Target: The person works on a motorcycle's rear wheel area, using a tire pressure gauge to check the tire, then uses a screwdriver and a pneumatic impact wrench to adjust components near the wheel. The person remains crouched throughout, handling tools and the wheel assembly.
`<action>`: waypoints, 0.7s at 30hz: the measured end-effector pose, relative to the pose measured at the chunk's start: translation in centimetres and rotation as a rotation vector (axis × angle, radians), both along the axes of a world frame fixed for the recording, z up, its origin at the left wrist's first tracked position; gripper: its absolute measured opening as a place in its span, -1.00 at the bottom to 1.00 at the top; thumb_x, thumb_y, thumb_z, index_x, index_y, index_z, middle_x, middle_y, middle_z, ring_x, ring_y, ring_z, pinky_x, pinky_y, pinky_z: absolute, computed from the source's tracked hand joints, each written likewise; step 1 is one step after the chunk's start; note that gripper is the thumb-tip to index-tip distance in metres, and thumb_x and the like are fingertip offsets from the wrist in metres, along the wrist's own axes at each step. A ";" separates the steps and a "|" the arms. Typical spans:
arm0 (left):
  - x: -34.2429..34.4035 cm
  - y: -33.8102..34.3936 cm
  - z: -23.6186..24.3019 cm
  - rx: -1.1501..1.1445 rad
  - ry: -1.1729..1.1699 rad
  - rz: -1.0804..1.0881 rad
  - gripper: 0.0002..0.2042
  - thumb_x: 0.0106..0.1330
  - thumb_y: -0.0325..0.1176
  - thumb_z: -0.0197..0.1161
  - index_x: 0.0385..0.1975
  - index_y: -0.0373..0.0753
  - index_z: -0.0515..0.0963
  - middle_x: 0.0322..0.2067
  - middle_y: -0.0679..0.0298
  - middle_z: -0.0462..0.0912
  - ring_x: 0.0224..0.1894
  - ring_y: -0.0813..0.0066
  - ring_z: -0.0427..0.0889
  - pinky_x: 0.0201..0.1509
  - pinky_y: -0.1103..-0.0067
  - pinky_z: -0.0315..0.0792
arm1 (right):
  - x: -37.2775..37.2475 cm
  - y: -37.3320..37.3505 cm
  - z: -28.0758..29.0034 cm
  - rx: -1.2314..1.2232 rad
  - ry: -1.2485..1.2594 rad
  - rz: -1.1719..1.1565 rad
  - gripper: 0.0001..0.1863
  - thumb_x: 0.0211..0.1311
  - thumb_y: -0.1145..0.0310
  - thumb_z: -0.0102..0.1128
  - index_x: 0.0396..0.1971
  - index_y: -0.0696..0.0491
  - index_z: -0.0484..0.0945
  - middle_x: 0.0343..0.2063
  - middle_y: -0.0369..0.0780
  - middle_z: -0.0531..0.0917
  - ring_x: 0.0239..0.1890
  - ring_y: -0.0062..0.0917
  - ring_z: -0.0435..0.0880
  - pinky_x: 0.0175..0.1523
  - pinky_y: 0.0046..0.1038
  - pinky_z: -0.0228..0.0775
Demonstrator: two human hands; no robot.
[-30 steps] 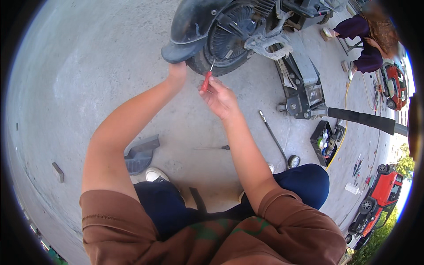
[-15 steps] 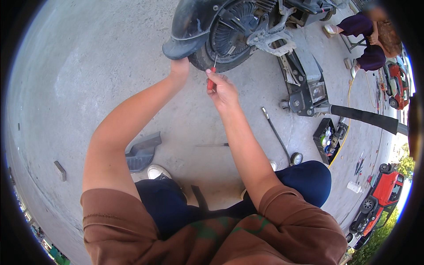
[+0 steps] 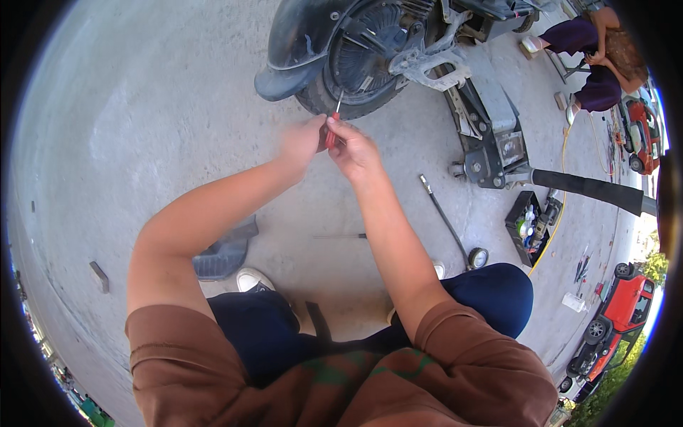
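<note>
In my right hand [image 3: 356, 151] is a screwdriver [image 3: 331, 132] with a red handle; my fingers are closed round it. Its thin metal shaft points away from me, with the tip at the edge of a black wheel's rim. My left hand [image 3: 302, 144], partly smeared by motion, is closed against the same handle beside my right thumb. Just beyond both hands is the black tire [image 3: 311, 98] of a scooter-like vehicle. A dark mudguard [image 3: 281, 82] covers part of the tire, and a grey metal bracket [image 3: 430, 67] stands beside the wheel.
A floor jack [image 3: 491, 146] with a long black handle stands right of the wheel. A hose with a gauge [image 3: 478, 257], a thin rod [image 3: 340, 236], a dark plastic piece [image 3: 222, 257] and a black toolbox [image 3: 526, 228] lie on the concrete. Another person [image 3: 597, 57] sits at upper right.
My left hand has come away from the tire below the mudguard and moved back toward me, to the screwdriver handle. My right hand has shifted slightly left with the screwdriver.
</note>
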State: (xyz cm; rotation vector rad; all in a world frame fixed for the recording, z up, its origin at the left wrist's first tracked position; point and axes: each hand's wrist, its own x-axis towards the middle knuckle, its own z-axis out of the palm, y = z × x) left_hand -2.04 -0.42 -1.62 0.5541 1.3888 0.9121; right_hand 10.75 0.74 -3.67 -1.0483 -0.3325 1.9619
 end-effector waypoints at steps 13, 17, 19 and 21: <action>0.6 -1.3 2.6 0.091 0.164 -0.105 -0.70 0.42 -0.14 0.04 -0.15 -0.30 0.41 -0.28 0.21 0.59 -0.36 0.50 0.62 -0.40 0.59 0.54 | 0.0 0.8 1.3 0.065 -0.040 0.036 -0.81 0.24 0.29 0.27 -0.39 0.13 0.61 -0.56 -0.32 0.56 -0.57 -0.68 0.44 -0.56 -0.61 0.20; 1.0 -1.9 2.4 0.239 0.226 -0.123 -0.83 0.38 -0.41 0.12 -0.16 -0.36 0.38 -0.33 0.17 0.60 -0.38 0.53 0.63 -0.37 0.59 0.58 | 0.6 1.5 0.4 0.053 -0.074 0.073 -0.83 0.24 0.31 0.26 -0.38 0.13 0.61 -0.56 -0.33 0.57 -0.59 -0.69 0.43 -0.55 -0.62 0.19; 0.4 -1.6 1.9 0.214 0.131 -0.092 -0.87 0.37 -0.50 0.11 -0.17 -0.37 0.38 -0.36 0.17 0.61 -0.40 0.54 0.63 -0.36 0.59 0.59 | 0.4 1.6 2.2 0.063 -0.089 0.120 -0.83 0.24 0.32 0.25 -0.38 0.12 0.61 -0.56 -0.33 0.59 -0.59 -0.69 0.43 -0.54 -0.63 0.18; 0.1 -1.7 1.6 0.222 0.137 -0.124 -0.90 0.39 -0.50 0.07 -0.18 -0.37 0.37 -0.37 0.18 0.61 -0.41 0.53 0.63 -0.36 0.59 0.59 | 0.9 1.9 2.3 0.092 -0.123 0.184 -0.83 0.24 0.32 0.26 -0.34 0.12 0.59 -0.49 -0.31 0.61 -0.50 -0.66 0.48 -0.44 -0.61 0.24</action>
